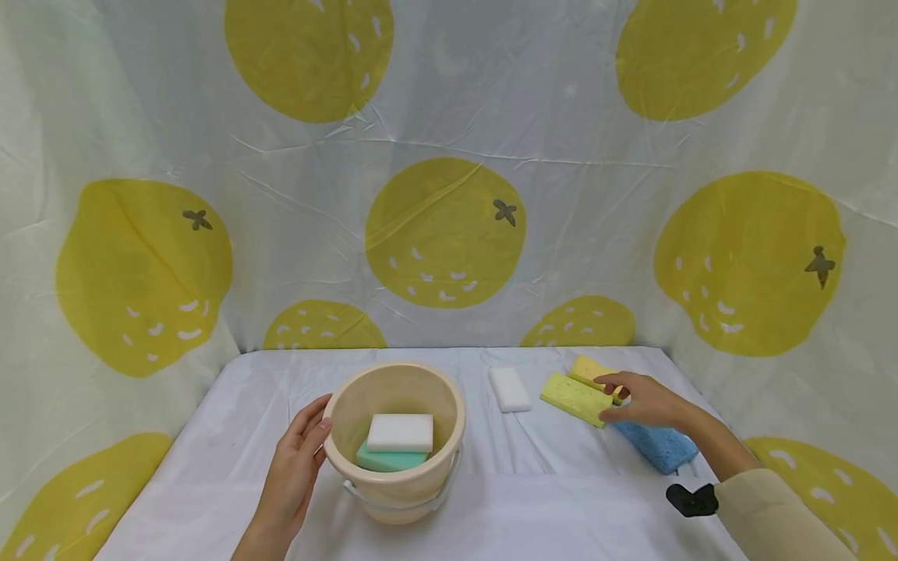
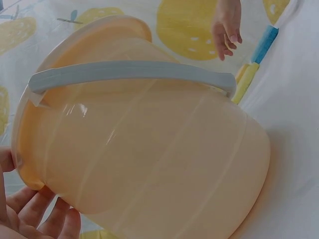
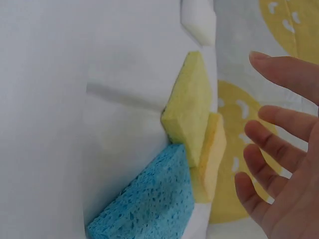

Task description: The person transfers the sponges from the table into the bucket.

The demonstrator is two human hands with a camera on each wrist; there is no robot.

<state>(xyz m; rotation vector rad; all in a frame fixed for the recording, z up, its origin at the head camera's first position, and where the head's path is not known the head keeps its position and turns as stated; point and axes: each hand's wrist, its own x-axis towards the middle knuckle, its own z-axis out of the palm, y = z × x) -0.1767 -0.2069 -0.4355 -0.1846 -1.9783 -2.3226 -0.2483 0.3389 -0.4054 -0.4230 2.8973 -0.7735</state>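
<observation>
A cream bucket (image 1: 393, 491) with a pale grey handle (image 2: 134, 70) stands on the white cloth. Inside it a white sponge (image 1: 400, 432) lies on top of a green sponge (image 1: 391, 460). My left hand (image 1: 291, 467) grips the bucket's left rim, thumb at the lip and fingers against the outer wall. Over at the right, my right hand (image 1: 648, 399) hovers above the sponges with fingers spread and nothing in them. Below it lie a yellow-green sponge (image 3: 192, 104), a yellow-orange sponge (image 3: 212, 154) partly behind that one, and a blue sponge (image 3: 154, 199).
Another white sponge (image 1: 510, 389) lies between the bucket and the yellow-green sponge. The white cloth (image 1: 547, 514) covers the work surface. Hanging fabric (image 1: 449, 132) with a lemon print encloses the back and both sides.
</observation>
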